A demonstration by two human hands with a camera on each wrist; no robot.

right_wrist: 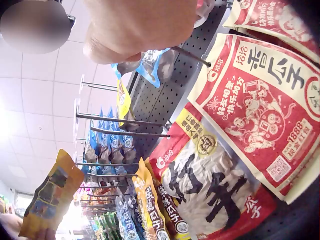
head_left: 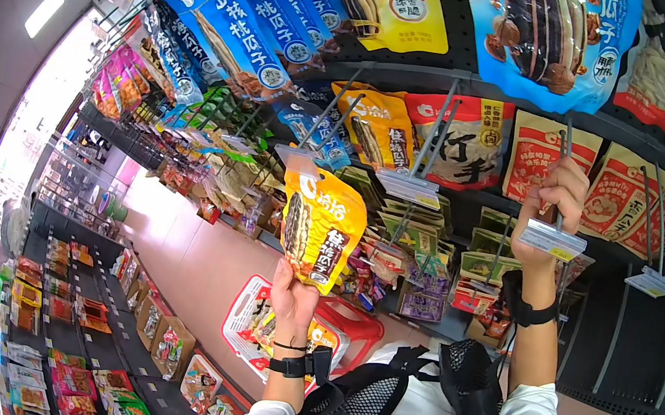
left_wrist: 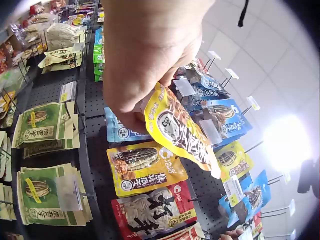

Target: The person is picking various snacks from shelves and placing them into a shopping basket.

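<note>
Left hand [head_left: 295, 294] is up in front of the rack, fingers [left_wrist: 131, 112] curled and pinching the bottom edge of the yellow bag [head_left: 318, 227]. The bag stands upright at 12 o'clock from that hand, clear of the shelves, printed face towards the head camera. Its top corner sits just under a price tag [head_left: 296, 154]; whether they touch, I cannot tell

Over at 3 o'clock from the bag, well apart, the right hand [head_left: 556, 202] is raised higher. Its fingers [head_left: 569, 185] are wrapped tight round a hook [head_left: 568, 135] that juts out of the pegboard [head_left: 472, 72]. A second tag [head_left: 553, 240] hangs at the hook's outer end, just at 6 o'clock from the fist. The right wrist view shows the thin rod running out from under the closed hand to the board

Red bags [head_left: 542, 151] hang right behind that fist, more of them at its 3 o'clock. At its 9 o'clock hangs a white bag [head_left: 460, 141] with bold black characters, then an orange bag [head_left: 382, 127]. Blue bags [head_left: 232, 21] run along the row at 11 o'clock from the yellow bag. At 5 o'clock from the left hand, down on the floor, sits a red basket [head_left: 352, 322]. Black straps circle both wrists
</note>
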